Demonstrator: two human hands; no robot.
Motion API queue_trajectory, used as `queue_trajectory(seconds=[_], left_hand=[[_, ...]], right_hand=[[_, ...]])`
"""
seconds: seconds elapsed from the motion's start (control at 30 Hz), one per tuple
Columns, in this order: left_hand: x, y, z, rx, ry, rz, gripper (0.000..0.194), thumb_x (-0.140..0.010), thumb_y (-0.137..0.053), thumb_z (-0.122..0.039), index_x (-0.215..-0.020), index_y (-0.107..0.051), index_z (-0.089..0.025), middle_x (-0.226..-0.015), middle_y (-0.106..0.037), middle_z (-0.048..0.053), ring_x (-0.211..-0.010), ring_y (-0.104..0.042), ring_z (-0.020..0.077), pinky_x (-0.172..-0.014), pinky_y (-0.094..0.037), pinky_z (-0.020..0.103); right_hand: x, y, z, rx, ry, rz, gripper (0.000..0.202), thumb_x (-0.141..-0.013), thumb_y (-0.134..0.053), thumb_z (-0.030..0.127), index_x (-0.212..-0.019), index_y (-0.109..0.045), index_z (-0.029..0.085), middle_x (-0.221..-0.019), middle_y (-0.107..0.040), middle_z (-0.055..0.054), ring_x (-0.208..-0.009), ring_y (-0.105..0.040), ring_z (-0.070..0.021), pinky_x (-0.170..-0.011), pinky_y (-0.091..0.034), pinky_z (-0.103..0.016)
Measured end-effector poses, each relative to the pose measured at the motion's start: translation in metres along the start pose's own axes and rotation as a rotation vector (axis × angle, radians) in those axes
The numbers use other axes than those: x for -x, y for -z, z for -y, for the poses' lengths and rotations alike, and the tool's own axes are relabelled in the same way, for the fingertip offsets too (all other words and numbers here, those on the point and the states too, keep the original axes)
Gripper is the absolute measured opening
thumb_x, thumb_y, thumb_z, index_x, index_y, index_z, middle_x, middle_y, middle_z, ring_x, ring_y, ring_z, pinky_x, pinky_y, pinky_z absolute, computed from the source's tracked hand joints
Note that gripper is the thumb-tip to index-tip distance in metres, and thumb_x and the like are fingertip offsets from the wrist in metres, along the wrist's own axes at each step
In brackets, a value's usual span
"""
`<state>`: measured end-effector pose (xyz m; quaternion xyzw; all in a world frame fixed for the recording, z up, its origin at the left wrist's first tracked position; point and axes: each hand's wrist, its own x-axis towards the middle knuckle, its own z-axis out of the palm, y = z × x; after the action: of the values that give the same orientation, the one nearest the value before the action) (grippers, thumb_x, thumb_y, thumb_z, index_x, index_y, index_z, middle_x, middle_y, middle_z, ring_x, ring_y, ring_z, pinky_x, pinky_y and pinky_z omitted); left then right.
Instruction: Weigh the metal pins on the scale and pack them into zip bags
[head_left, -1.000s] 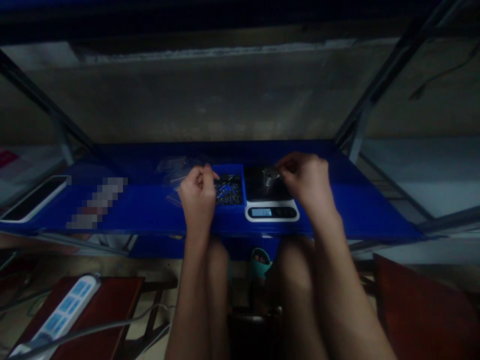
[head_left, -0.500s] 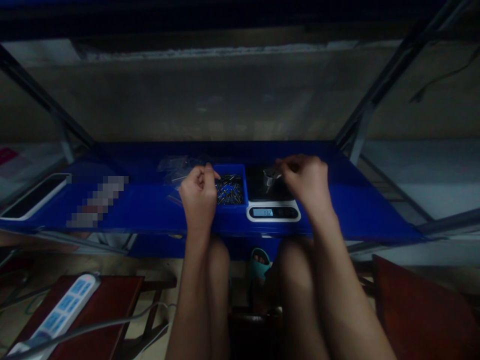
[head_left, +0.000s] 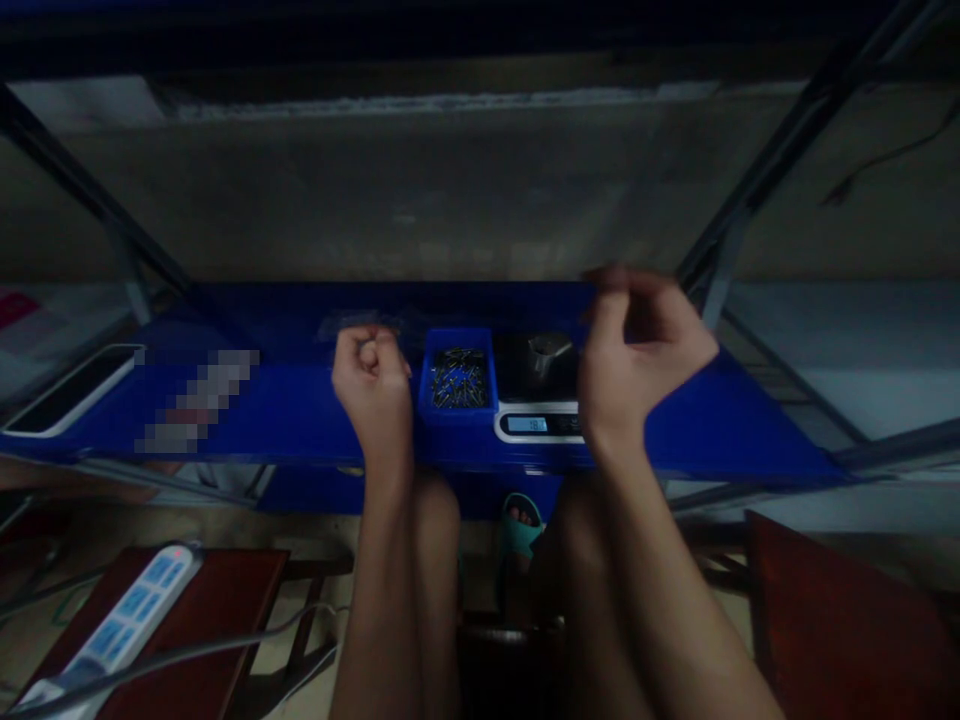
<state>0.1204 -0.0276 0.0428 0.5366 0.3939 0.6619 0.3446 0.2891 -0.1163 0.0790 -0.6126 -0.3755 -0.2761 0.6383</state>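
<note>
My left hand is closed with its fingers curled in, over the blue table left of a small blue bin. What it holds, if anything, is hidden. The bin contains a pile of thin metal screws or similar pieces. To its right is a digital scale with a lit display and a dark platform. A small metal cup sits on that platform, apart from both hands. Raised over the scale's right side is my right hand, covering part of it; its bent fingers are smeared by motion.
Clear plastic bags lie behind my left hand. A white-edged device with a dark screen rests at the table's left end. Metal frame posts flank the table. A power strip lies on a stool at lower left.
My right hand has moved up and right, away from the metal cup. My left hand has shifted left, uncovering the bin's left side. The number on the scale's display has changed.
</note>
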Motion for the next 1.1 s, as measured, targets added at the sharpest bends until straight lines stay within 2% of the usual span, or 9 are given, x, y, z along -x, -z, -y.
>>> queue_trajectory(seconds=[0.1,0.2,0.3,0.47,0.57,0.77,0.87,0.93,1.1], left_hand=[[-0.003,0.001,0.002,0.010,-0.021,-0.043,0.011,-0.096,-0.059,-0.019,-0.089,-0.051,-0.023,-0.053,-0.051,-0.009,-0.046,-0.049,0.0098,-0.051,-0.038,0.022],[-0.003,0.001,-0.001,-0.005,-0.045,-0.048,0.014,-0.092,-0.065,-0.019,-0.093,-0.052,-0.023,-0.055,-0.053,-0.010,-0.046,-0.048,0.0090,-0.049,-0.036,0.021],[-0.002,-0.001,-0.005,-0.012,-0.049,-0.021,0.012,-0.089,-0.067,-0.018,-0.088,-0.056,-0.021,-0.056,-0.052,-0.008,-0.046,-0.044,0.0078,-0.046,-0.031,0.021],[0.001,-0.006,-0.010,-0.053,0.012,0.061,0.009,-0.085,-0.068,-0.017,-0.082,-0.060,-0.019,-0.054,-0.052,-0.007,-0.043,-0.041,0.0062,-0.043,-0.027,0.020],[0.002,-0.007,-0.012,-0.066,0.024,0.091,0.007,-0.086,-0.066,-0.017,-0.082,-0.060,-0.019,-0.053,-0.052,-0.007,-0.042,-0.042,0.0065,-0.043,-0.027,0.019],[0.005,-0.008,-0.015,-0.082,0.031,0.125,0.007,-0.085,-0.066,-0.016,-0.081,-0.060,-0.019,-0.052,-0.055,-0.006,-0.042,-0.042,0.0072,-0.042,-0.027,0.019],[0.005,-0.008,-0.014,-0.084,0.028,0.134,0.008,-0.085,-0.066,-0.015,-0.081,-0.061,-0.019,-0.052,-0.055,-0.006,-0.042,-0.043,0.0074,-0.043,-0.028,0.020],[0.006,-0.008,-0.014,-0.082,0.025,0.138,0.008,-0.085,-0.066,-0.016,-0.080,-0.061,-0.019,-0.052,-0.054,-0.006,-0.042,-0.043,0.0074,-0.043,-0.029,0.020],[0.006,-0.009,-0.014,-0.070,0.038,0.140,0.007,-0.085,-0.066,-0.016,-0.081,-0.061,-0.019,-0.052,-0.054,-0.006,-0.041,-0.042,0.0073,-0.041,-0.029,0.020]], right_hand=[[0.001,-0.001,0.002,0.011,0.022,-0.293,0.033,-0.110,-0.045,0.043,-0.096,-0.068,0.024,-0.078,-0.066,-0.002,-0.063,-0.066,-0.0181,-0.059,-0.051,-0.033],[0.002,-0.004,0.001,-0.051,0.022,-0.436,0.034,-0.111,-0.042,0.044,-0.095,-0.065,0.025,-0.073,-0.057,0.000,-0.054,-0.061,-0.0164,-0.052,-0.046,-0.031],[0.002,-0.002,0.000,-0.089,-0.064,-0.413,0.035,-0.110,-0.040,0.048,-0.099,-0.065,0.026,-0.078,-0.057,-0.002,-0.059,-0.063,-0.0187,-0.055,-0.049,-0.035],[0.000,0.008,-0.007,-0.039,-0.230,-0.280,0.048,-0.108,-0.028,0.053,-0.123,-0.065,0.025,-0.105,-0.063,-0.013,-0.083,-0.071,-0.0313,-0.064,-0.054,-0.045],[-0.002,0.011,-0.013,-0.008,-0.252,-0.261,0.051,-0.108,-0.024,0.052,-0.126,-0.063,0.024,-0.108,-0.063,-0.015,-0.078,-0.070,-0.0293,-0.063,-0.053,-0.044],[-0.007,0.009,-0.022,0.128,-0.182,-0.330,0.046,-0.109,-0.025,0.043,-0.109,-0.066,0.023,-0.089,-0.062,-0.009,-0.062,-0.064,-0.0215,-0.054,-0.048,-0.036],[-0.009,0.009,-0.030,0.188,-0.162,-0.246,0.052,-0.109,-0.022,0.042,-0.111,-0.070,0.023,-0.092,-0.067,-0.010,-0.068,-0.068,-0.0226,-0.060,-0.052,-0.036],[-0.011,0.010,-0.037,0.135,-0.194,-0.136,0.042,-0.105,-0.034,0.034,-0.104,-0.073,0.020,-0.088,-0.071,-0.010,-0.069,-0.069,-0.0228,-0.065,-0.053,-0.036],[-0.010,0.014,-0.055,0.207,-0.304,0.406,0.019,-0.083,-0.066,0.024,-0.090,-0.082,0.020,-0.081,-0.078,-0.007,-0.077,-0.072,-0.0270,-0.073,-0.051,-0.037]])
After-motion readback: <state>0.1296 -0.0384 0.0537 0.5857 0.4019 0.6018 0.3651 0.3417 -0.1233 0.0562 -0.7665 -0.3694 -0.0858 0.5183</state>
